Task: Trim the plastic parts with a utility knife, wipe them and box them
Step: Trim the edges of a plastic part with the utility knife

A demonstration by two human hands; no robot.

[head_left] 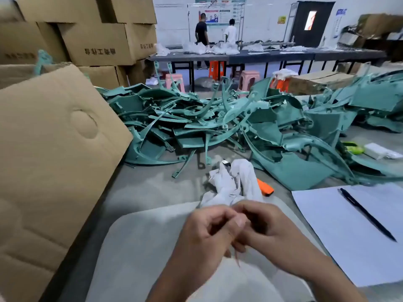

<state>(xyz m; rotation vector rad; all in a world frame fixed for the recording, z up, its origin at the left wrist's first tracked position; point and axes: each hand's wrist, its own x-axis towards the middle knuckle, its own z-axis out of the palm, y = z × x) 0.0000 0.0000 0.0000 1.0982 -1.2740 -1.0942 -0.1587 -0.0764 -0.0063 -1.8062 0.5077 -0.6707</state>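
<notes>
My left hand (209, 232) and right hand (263, 225) meet just above a pale mat (139, 247), fingers of both curled inward and touching each other. Something small may be pinched between them, but I cannot tell what, or whether they hold anything at all.

Just beyond my knuckles lies a crumpled white rag (231, 182), and touching its right edge an orange knife (265, 187) rests on the grey table (152, 188). To my right a white sheet (340, 232) lies flat with a black pen (366, 214) across it.

Behind the rag, a wide heap of teal plastic parts (218, 123) covers the middle of the table, curved strips and broad panels tangled together. A small green object (352, 148) sits at the heap's right side.

At my left, a cardboard flap (54, 149) tilts up beside the table edge. Stacked cartons (96, 40) rise behind it.

Farther back stand pink and orange stools (248, 79), then a long dark bench (272, 55) strewn with white bags, two people (216, 29) facing a wall board, and a dark door (311, 20).
</notes>
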